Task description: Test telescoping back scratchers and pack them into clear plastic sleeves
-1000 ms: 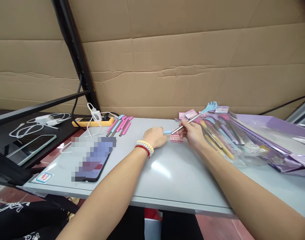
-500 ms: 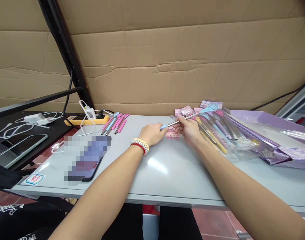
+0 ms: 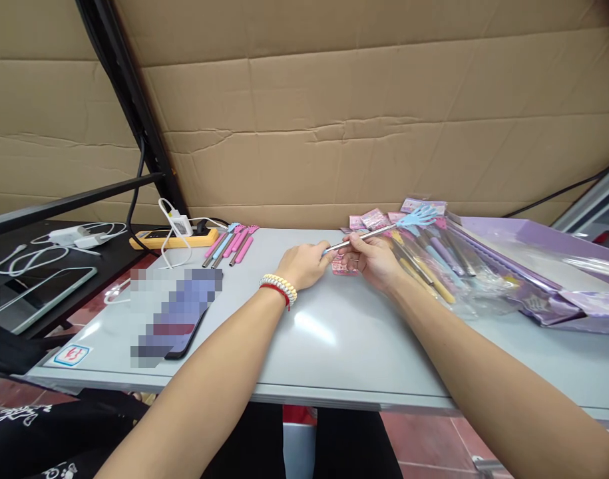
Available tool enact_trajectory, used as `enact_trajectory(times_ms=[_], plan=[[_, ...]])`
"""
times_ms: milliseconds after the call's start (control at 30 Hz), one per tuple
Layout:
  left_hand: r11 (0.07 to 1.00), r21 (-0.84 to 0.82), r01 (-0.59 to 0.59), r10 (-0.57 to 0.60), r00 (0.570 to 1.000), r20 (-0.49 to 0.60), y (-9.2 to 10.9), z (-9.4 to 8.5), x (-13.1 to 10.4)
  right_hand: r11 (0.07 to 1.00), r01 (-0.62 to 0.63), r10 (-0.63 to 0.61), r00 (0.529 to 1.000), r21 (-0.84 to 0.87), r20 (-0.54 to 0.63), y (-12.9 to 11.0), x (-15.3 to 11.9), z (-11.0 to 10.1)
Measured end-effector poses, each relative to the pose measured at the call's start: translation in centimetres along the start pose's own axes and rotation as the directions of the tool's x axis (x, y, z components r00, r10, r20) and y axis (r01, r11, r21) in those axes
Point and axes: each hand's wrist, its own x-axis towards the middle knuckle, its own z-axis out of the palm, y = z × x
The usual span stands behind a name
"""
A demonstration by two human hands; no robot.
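Vs 1.0 s ago: the left hand (image 3: 304, 266) now covers nearly all of the light blue handle piece that stuck out beyond its fingers, and the metal rod runs right up to the left fingertips; back then the rod's end hung free over the pink card (image 3: 340, 267). Rod lies at a flatter slant now. Camera view has shifted a bit too.

Blue scratcher (image 3: 379, 231): bare metal rod, light blue claw-shaped head with spread prongs, sliver of blue at the left fingers. Held above the table (image 3: 344, 352), middle to far edge, tilted, head end up and to the right.

Left hand: closed on the handle end, knuckles up, beaded bracelet (image 3: 279, 285) and red band at wrist, arm in from the near edge. Right hand (image 3: 377, 261): pinching the rod between thumb and fingers, palm partly turned up, just right of the left hand. Arm in from the near right.

Around, near to far: numbered sticker (image 3: 71, 355) at near left corner; phone (image 3: 192, 316) left of the left arm; pink card under the hands; bagged scratchers (image 3: 446, 256) right of the right hand, purple box (image 3: 504, 233) beyond them toward the right edge; loose scratchers (image 3: 243, 247) by the far left corner, next to yellow power strip (image 3: 204, 239).
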Motion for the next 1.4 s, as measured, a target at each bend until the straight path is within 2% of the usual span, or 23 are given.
enact_trajectory(times_ms=[133,233,333,400,533,600,800,900,1033,1167,1300,1400], plan=[[0.998,-0.017,-0.056,0.055,0.997,-0.05,-0.2,-0.1,0.0,1.0,-0.021,0.021,0.999,-0.017,0.041,-0.1,-0.1,0.0],[0.999,-0.016,-0.028,0.028,0.999,-0.042,-0.5,-0.3,0.1,0.999,-0.026,0.025,1.0,-0.046,-0.006,-0.5,0.0,0.0],[0.999,-0.022,0.024,-0.024,0.999,-0.034,-1.2,-0.5,0.3,1.0,0.01,-0.011,0.99,-0.006,-0.139,-1.1,0.4,-0.6],[0.998,-0.027,0.049,-0.05,0.998,-0.033,-1.8,-0.7,0.3,0.998,0.058,-0.051,0.967,0.022,-0.25,-1.4,0.8,-1.5],[0.998,-0.029,0.047,-0.048,0.999,-0.014,-2.8,-0.9,0.2,0.988,0.154,-0.129,0.874,0.015,-0.469,-2.0,1.5,-3.3],[0.998,-0.008,0.055,-0.055,0.998,-0.012,-2.9,-1.0,0.1,0.986,0.164,-0.157,0.841,-0.034,-0.518,-2.2,1.6,-3.8],[0.976,0.168,0.136,-0.14,0.99,0.014,-2.7,-1.3,0.2,0.955,0.093,-0.223,0.852,-0.283,-0.474,-1.5,1.3,-3.2],[0.966,0.204,0.161,-0.166,0.986,0.009,-3.0,-1.2,0.3,0.925,0.034,-0.213,0.872,-0.379,-0.442,-1.0,1.2,-3.0],[0.964,0.191,0.183,-0.176,0.983,-0.054,-3.8,-1.0,0.4,0.945,0.06,-0.195,0.892,-0.322,-0.408,-1.0,1.0,-2.9],[0.964,0.153,0.218,-0.192,0.967,-0.166,-4.6,-1.1,0.4,0.966,0.101,-0.188,0.906,-0.238,-0.379,-1.6,0.9,-3.1],[0.911,0.156,0.381,-0.331,0.904,-0.27,-4.9,-1.3,0.4,0.98,0.081,-0.156,0.879,-0.181,-0.451,-2.2,0.9,-3.4],[0.88,0.11,0.462,-0.428,0.871,-0.24,-4.9,-1.3,0.4,0.978,0.068,-0.156,0.865,-0.196,-0.478,-2.3,0.9,-3.5]])
